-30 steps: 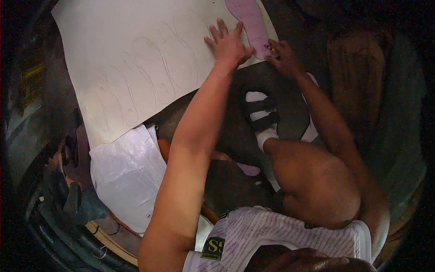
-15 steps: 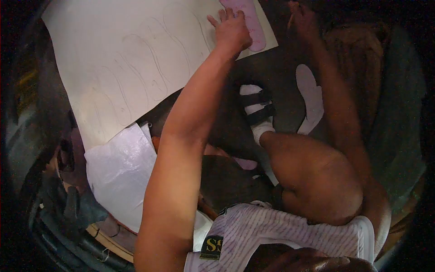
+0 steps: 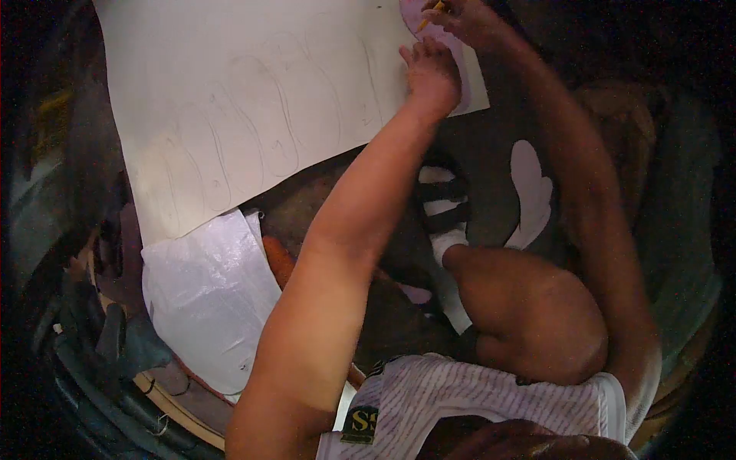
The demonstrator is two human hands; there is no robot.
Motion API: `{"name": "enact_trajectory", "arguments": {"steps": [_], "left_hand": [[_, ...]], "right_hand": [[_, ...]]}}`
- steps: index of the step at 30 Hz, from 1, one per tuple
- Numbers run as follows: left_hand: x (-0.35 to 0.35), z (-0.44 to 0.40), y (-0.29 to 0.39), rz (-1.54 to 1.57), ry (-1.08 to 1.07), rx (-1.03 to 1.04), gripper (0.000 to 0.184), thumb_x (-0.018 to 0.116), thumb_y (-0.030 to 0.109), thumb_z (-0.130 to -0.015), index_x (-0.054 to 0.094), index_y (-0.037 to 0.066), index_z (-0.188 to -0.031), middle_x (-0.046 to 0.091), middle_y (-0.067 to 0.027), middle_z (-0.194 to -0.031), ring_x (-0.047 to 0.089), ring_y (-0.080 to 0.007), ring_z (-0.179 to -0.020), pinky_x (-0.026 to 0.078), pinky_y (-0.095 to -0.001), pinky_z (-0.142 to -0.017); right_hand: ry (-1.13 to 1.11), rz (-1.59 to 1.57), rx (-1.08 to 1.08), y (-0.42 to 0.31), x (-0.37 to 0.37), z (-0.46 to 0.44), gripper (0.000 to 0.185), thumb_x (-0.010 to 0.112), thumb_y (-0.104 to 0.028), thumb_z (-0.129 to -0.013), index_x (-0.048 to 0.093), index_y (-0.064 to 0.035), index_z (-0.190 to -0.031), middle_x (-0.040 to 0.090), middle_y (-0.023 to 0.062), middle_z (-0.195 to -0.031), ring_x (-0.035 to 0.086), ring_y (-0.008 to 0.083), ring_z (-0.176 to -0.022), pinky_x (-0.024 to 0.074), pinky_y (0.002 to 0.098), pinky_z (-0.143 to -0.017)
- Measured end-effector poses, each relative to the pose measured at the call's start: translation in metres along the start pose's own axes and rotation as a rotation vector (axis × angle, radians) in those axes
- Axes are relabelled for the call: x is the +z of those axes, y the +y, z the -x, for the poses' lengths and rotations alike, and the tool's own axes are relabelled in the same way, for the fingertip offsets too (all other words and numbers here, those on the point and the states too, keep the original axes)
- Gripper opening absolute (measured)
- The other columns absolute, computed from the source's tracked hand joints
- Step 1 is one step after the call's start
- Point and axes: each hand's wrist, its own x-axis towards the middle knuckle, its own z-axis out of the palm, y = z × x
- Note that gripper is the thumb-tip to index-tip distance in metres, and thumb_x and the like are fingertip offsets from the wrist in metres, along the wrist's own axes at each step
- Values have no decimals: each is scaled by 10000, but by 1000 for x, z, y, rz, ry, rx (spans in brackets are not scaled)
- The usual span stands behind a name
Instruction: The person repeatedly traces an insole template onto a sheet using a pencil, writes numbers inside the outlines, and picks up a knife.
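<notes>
A large white sheet [image 3: 230, 46] bears several pencilled sole-shaped outlines. Near its right edge lies a pink sole-shaped template [image 3: 465, 65], partly covered by my hands. My left hand [image 3: 433, 73] presses on the template and the sheet, its fingers spread and nothing held in them. Closed around a yellow pencil [image 3: 431, 17], my right hand [image 3: 464, 21] is at the template's upper part, with the pencil tip near the template's left edge.
White sole-shaped cutouts [image 3: 529, 192] lie on the dark floor right of my foot in a strapped sandal [image 3: 445, 199]. A shiny white plastic sack [image 3: 211, 299] sits below the sheet. Dark fabric and a curved rim are at lower left.
My right hand with the pencil swung out to the upper right, then came back to the template's upper part. My left hand shifted on the template, now lower and further right in view.
</notes>
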Motion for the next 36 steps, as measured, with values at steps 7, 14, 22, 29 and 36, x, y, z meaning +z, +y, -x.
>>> {"name": "enact_trajectory", "arguments": {"steps": [7,14,22,29,36], "left_hand": [[-5,-2,-1,6,-138,13,655,582,261,-727,368,10,-1293,405,-209,-1302,405,-370,-1163,283,-590,-914],[-19,-3,1,26,-161,-15,701,600,263,-717,344,14,-1320,393,-230,-1311,420,-365,-1153,297,-573,-920],[-9,2,2,22,-2,-20,543,518,207,-783,417,-6,-1273,375,-217,-1333,372,-356,-1201,205,-519,-1026],[-2,-3,4,115,5,-32,525,494,124,-768,402,-33,-1260,382,-243,-1291,356,-400,-1194,264,-494,-1014],[0,-2,2,112,18,-28,524,534,142,-760,429,-72,-1227,365,-254,-1315,346,-385,-1215,241,-459,-1029]], "right_hand": [[-30,-19,-1,4,12,-10,296,516,-291,-880,623,-15,-877,626,144,-873,595,264,-818,463,384,-737],[-11,10,-54,7,16,-31,274,514,-284,-882,600,-24,-864,612,126,-812,582,266,-768,456,393,-704],[116,107,-50,28,18,-77,253,496,-259,-884,547,-15,-842,580,131,-778,563,294,-737,437,416,-670],[145,154,1,44,8,-85,248,458,-253,-905,551,-24,-882,573,158,-872,550,314,-795,440,423,-699],[262,-161,153,44,4,-79,218,459,-241,-921,554,-53,-864,572,146,-850,554,273,-751,443,383,-683]]}}
